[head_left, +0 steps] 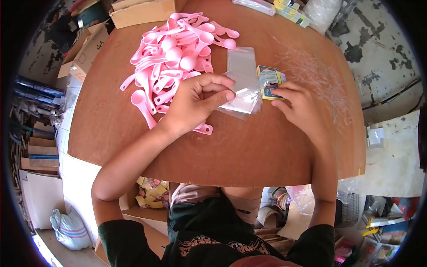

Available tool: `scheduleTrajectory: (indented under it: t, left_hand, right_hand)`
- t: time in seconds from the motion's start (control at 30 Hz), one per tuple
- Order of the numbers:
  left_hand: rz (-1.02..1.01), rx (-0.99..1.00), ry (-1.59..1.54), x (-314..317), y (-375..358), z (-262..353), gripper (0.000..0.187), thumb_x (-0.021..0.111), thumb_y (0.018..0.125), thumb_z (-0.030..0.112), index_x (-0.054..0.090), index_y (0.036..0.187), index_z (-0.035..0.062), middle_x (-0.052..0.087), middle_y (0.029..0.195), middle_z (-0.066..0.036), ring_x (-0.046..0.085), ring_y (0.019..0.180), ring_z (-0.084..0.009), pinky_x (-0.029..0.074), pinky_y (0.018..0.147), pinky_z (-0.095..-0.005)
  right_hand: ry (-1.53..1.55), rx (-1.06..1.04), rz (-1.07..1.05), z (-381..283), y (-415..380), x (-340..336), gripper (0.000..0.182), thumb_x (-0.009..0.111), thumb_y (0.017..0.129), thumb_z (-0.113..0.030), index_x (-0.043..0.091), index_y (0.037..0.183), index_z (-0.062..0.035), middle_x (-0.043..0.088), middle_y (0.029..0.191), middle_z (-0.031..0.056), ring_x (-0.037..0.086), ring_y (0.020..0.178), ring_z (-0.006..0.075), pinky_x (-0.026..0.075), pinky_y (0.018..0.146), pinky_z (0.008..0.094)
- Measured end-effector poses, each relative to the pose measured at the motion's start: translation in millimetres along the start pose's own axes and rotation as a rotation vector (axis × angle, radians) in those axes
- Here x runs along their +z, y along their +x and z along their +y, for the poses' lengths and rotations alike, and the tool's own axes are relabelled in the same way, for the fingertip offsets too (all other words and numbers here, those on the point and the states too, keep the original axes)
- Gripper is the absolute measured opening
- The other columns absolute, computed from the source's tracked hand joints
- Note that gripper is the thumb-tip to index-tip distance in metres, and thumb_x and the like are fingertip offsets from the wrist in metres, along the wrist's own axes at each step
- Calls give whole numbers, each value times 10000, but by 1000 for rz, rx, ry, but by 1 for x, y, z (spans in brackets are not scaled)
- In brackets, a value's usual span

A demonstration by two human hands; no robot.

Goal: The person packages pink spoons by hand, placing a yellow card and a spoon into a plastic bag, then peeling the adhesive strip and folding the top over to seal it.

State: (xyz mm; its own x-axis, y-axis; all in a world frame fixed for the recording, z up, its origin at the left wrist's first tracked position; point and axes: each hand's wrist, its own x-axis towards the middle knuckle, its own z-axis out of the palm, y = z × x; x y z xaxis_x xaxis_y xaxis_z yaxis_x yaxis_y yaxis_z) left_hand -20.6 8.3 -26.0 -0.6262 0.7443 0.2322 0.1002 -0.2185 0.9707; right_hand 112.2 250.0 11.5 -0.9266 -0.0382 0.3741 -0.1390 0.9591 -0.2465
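My left hand [200,99] hovers beside the spoon pile, fingers curled, with a gap between thumb and fingertips and nothing plainly held in it. Clear plastic bags [241,62] lie flat just past those fingertips, shining with glare. At their right sits a small stack of printed yellow and blue cards [268,76]. The fingertips of my right hand [299,104] are closed at the near right corner of this stack, gripping the edge of a card. Many pink plastic measuring spoons [171,55] are heaped beyond my left hand, some partly hidden by it.
Thin clear plastic strips [316,75] are scattered on the brown table [231,155] to the right. A cardboard box [142,12] stands at the far left edge. Yellow boxes [291,11] and a plastic-wrapped bundle [324,13] are at the back. Below the table is an open carton [138,211].
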Motion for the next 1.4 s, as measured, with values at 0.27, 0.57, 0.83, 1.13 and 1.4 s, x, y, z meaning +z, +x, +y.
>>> scheduleTrajectory:
  t: [0.27,0.57,0.83,1.13,1.4]
  left_hand:
    - [29,-33,-97,1,1,5,317,663,876,27,574,1173,-41,692,1006,-127,656,934,-138,536,838,-263]
    - [82,-69,-60,-1,-1,9,367,643,873,-7,543,1224,-37,703,964,-127,667,870,-129,547,763,-257]
    - [-17,-72,87,4,-5,4,410,641,864,-7,522,1254,-46,711,955,-120,655,831,-100,532,720,-237]
    - [-121,-62,150,5,-9,15,432,654,869,-11,503,1273,-40,713,962,-91,625,864,-61,487,749,-215]
    - [-177,71,162,3,-8,8,449,649,857,4,503,1281,-1,704,894,-94,622,740,-89,502,621,-231]
  right_hand:
    - [47,0,-16,9,-1,5,148,697,763,-48,691,906,-13,654,882,144,624,755,322,499,665,379]
    - [191,77,592,-12,-7,-3,25,600,892,-49,599,895,-23,575,700,25,513,595,76,408,510,252]
    - [770,247,622,-32,-7,1,127,602,936,-111,618,997,-1,619,751,13,490,570,39,383,501,183]
    - [771,284,364,-29,-5,8,146,647,915,-140,647,948,2,617,755,-2,475,563,25,367,490,175]
    - [865,257,474,-27,-5,14,166,637,923,-155,638,969,5,634,778,15,496,570,38,378,494,182]
